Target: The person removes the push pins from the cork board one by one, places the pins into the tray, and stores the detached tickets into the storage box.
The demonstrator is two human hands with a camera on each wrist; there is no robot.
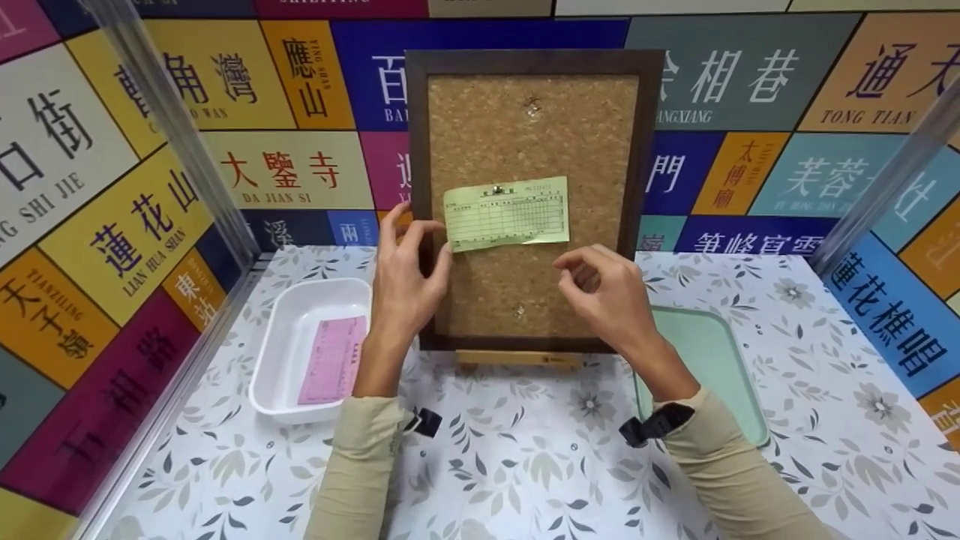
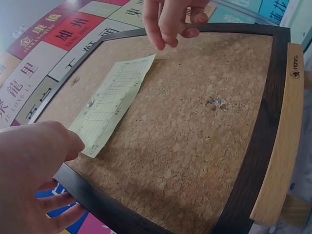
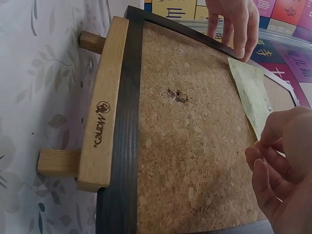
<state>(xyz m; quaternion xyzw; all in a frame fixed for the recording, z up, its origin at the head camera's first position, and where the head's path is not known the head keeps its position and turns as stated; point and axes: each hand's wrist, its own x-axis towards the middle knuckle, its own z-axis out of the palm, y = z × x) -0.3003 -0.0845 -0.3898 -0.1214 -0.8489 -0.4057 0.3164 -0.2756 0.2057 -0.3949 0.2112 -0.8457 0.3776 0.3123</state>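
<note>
A pale green printed slip point(image 1: 510, 217) hangs slightly tilted on the framed cork board point(image 1: 495, 300), with a shiny pin point(image 1: 497, 190) at its top edge. My left hand point(image 1: 405, 277) is at the slip's left edge, thumb and index fingertips right at the paper. In the left wrist view its other fingers point(image 2: 63, 209) extend past the board's dark frame. My right hand point(image 1: 611, 292) hovers before the board, just below the slip's lower right corner. Its fingers are loosely bent, with thumb and index tips close together; nothing shows between them.
On the left stands a white tub point(image 1: 270, 360) with a pink printed slip point(image 1: 330, 360) inside. A light green tray point(image 1: 712, 337) lies on the right, partly behind my right forearm. The board leans on a wooden stand point(image 1: 517, 358). Worn patches point(image 1: 519, 310) mark the cork.
</note>
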